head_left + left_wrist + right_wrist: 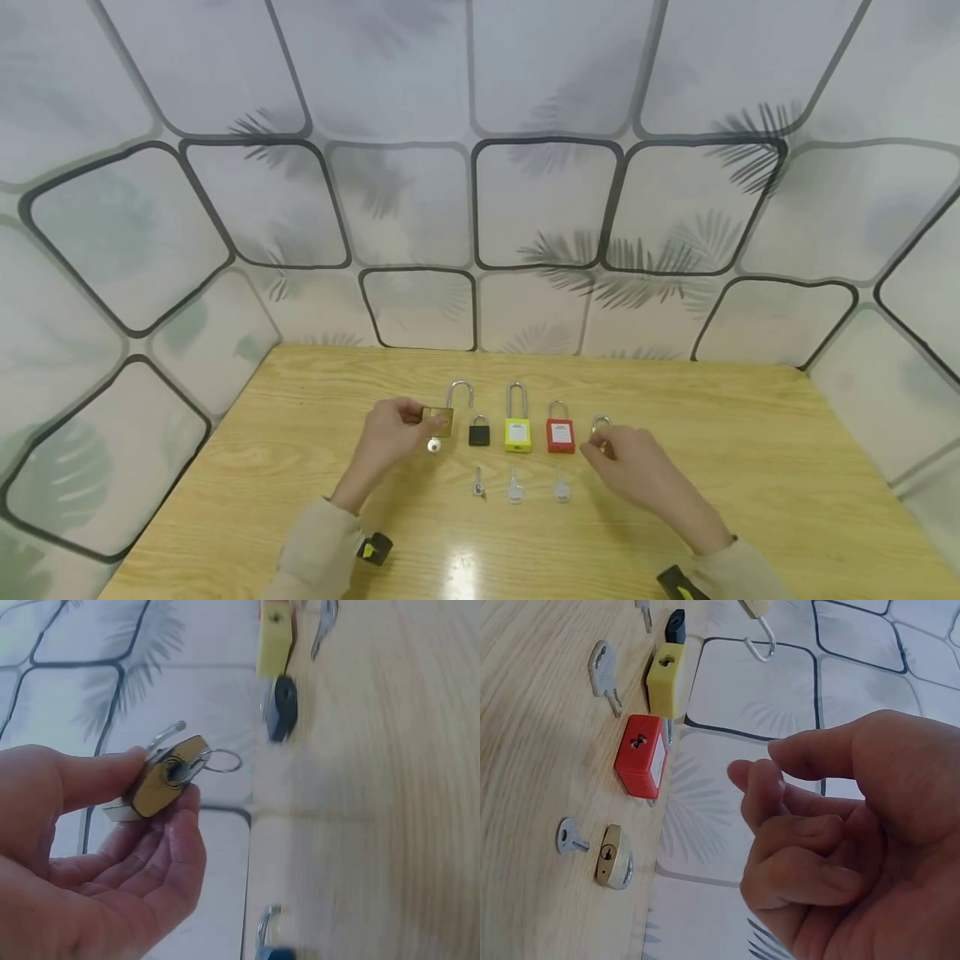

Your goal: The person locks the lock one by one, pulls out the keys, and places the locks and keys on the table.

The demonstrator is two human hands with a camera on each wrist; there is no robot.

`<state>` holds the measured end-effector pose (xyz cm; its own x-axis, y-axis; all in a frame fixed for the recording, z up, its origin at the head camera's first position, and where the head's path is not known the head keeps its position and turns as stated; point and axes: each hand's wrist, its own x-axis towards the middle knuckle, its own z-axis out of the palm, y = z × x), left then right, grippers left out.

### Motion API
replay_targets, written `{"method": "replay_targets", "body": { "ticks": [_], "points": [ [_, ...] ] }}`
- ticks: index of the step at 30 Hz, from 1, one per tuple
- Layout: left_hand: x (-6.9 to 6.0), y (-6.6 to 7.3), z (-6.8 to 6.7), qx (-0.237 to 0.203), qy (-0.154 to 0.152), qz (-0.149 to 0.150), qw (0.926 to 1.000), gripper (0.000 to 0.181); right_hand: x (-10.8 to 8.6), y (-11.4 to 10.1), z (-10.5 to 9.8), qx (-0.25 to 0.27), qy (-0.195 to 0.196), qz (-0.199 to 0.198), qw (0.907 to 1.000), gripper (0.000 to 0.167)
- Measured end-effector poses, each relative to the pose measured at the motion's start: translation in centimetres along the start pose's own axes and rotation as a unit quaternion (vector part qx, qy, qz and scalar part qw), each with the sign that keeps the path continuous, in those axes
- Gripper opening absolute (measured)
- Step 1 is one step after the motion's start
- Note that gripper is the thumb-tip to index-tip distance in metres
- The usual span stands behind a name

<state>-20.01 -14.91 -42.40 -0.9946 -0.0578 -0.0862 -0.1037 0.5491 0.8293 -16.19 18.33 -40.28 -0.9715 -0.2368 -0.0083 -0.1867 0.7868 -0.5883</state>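
Observation:
My left hand point(386, 437) grips a brass padlock point(157, 791) between thumb and fingers, above the table. Its shackle stands open, and a key with a ring point(223, 760) sits in its keyhole. My right hand point(633, 467) hovers over the right end of the lock row, fingers loosely curled around nothing. Near it lies a small brass padlock point(613, 859), largely hidden by that hand in the head view. To its left are a red padlock point(560, 435), a yellow padlock point(517, 435) and a small black padlock point(479, 435).
Keys lie in front of the locks: a small key point(478, 483), two clear-headed keys point(515, 487), and another key point(568, 835) by the small brass padlock. A bluish padlock point(276, 953) shows at the left wrist view's lower edge. A patterned curtain point(420, 208) surrounds the wooden table point(420, 533).

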Motion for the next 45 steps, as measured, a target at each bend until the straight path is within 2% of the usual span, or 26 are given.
{"method": "replay_targets", "body": {
  "ticks": [4, 9, 16, 23, 30, 38, 45],
  "points": [
    [-0.6, 0.6, 1.1, -0.050, -0.014, 0.018, 0.9985, 0.022, 0.3, -0.6, -0.1, -0.003, 0.029, -0.016, 0.9994, 0.012],
    [-1.3, 1.2, 2.5, -0.089, -0.031, 0.062, 0.9936, 0.020, 0.5, -1.3, 0.1, 0.025, 0.063, -0.055, 0.9962, 0.008],
    [-2.4, 1.4, 4.1, -0.123, -0.080, 0.108, 0.9833, 0.021, 0.5, -2.1, 0.8, 0.077, 0.127, -0.114, 0.9824, 0.015],
    [-3.5, 2.1, 5.1, -0.157, -0.119, 0.115, 0.9736, 0.022, 0.7, -2.5, 1.3, 0.097, 0.163, -0.166, 0.9677, 0.020],
    [-4.2, 2.5, 5.8, -0.186, -0.147, 0.115, 0.9647, 0.025, 1.0, -2.5, 1.5, 0.112, 0.157, -0.171, 0.9662, 0.017],
    [-4.7, 2.5, 6.1, -0.194, -0.151, 0.110, 0.9631, 0.022, 0.9, -2.7, 1.7, 0.108, 0.163, -0.173, 0.9655, 0.017],
    [-4.7, 2.8, 6.2, -0.194, -0.146, 0.104, 0.9645, 0.024, 1.1, -3.0, 1.7, 0.086, 0.138, -0.124, 0.9789, 0.015]
  ]
}}
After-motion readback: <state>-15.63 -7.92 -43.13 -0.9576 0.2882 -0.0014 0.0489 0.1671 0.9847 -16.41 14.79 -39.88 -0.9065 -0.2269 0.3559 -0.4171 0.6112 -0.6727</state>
